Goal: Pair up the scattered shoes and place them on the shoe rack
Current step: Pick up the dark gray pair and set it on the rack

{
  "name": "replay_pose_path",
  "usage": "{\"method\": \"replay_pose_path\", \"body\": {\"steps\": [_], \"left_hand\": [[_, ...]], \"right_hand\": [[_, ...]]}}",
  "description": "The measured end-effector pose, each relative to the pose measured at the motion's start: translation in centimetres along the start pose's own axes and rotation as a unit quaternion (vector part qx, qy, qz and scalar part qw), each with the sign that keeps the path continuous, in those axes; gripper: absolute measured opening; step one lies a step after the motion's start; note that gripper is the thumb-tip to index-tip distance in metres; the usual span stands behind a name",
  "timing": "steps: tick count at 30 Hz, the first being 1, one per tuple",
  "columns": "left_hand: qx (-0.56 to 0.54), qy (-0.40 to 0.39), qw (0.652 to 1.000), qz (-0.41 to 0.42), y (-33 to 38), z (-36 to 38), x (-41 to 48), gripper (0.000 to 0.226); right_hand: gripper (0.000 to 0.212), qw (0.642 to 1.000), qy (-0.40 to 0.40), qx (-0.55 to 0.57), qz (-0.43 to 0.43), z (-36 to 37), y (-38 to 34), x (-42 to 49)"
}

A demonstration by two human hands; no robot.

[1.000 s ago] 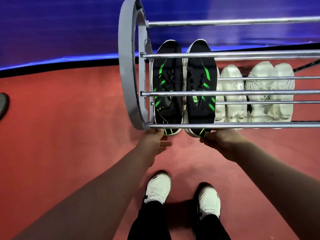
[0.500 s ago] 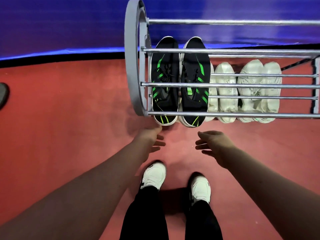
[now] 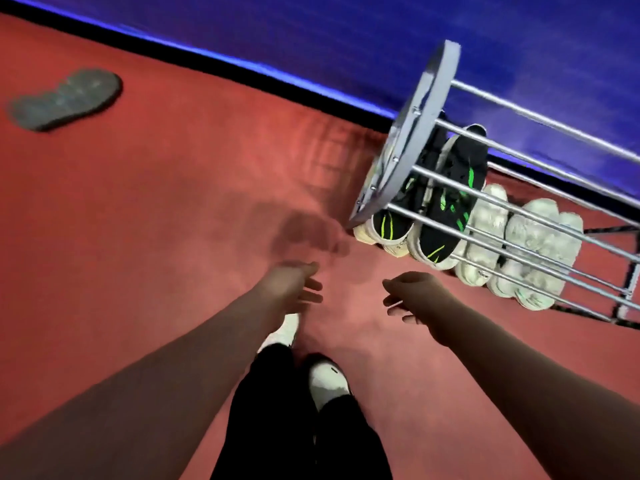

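Since the earlier frames we have turned our view to the left and pulled both hands back from the shoe rack (image 3: 412, 133), which now sits tilted at the right of the picture instead of straight ahead. Our left hand (image 3: 294, 285) hangs over the red floor (image 3: 138, 220) with its fingers spread loosely and nothing in it. Our right hand (image 3: 412, 294) is near it, fingers half curled, also holding nothing. Both are well apart from the rack.

On the rack's lowest level, at its left end, the black shoes with green stripes (image 3: 446, 202) lie side by side, heels toward us, under the metal bars. Just beside them to the right are the white shoes (image 3: 530, 247), four in a row. We can read no brand or writing on any shoe; the frame is blurred.

Far off at the upper left a dark grey shoe (image 3: 65, 98) lies alone on the floor, sole up.

Below our hands we see our own black trousers (image 3: 277, 410) and white shoes on our feet (image 3: 325, 381). A blue wall (image 3: 346, 36) runs behind the rack.
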State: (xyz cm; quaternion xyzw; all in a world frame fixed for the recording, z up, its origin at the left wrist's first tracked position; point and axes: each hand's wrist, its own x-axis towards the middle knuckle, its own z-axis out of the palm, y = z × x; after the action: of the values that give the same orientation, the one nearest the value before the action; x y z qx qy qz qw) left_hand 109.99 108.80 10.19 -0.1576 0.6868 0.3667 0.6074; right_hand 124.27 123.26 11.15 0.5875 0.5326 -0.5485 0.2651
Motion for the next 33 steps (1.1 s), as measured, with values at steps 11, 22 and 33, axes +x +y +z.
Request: {"method": "replay_pose_path", "body": {"steps": [11,22,33], "left_hand": [[-0.144,0.087,0.986,-0.004,-2.5,-22.8,-4.5,0.007],[-0.236,0.169,0.957,0.017,0.0,-46.2,-8.4,0.01],[-0.321,0.187,0.928,0.006,5.2,-63.0,-4.9,0.011]], "right_hand": [[0.017,0.982,-0.075,-0.154,-0.073,18.3,-15.0,-2.3],[0.012,0.96,-0.112,-0.219,-0.137,37.1,-34.4,-6.0],[0.011,0.945,-0.099,-0.281,-0.138,50.2,-49.1,-1.9]]}}
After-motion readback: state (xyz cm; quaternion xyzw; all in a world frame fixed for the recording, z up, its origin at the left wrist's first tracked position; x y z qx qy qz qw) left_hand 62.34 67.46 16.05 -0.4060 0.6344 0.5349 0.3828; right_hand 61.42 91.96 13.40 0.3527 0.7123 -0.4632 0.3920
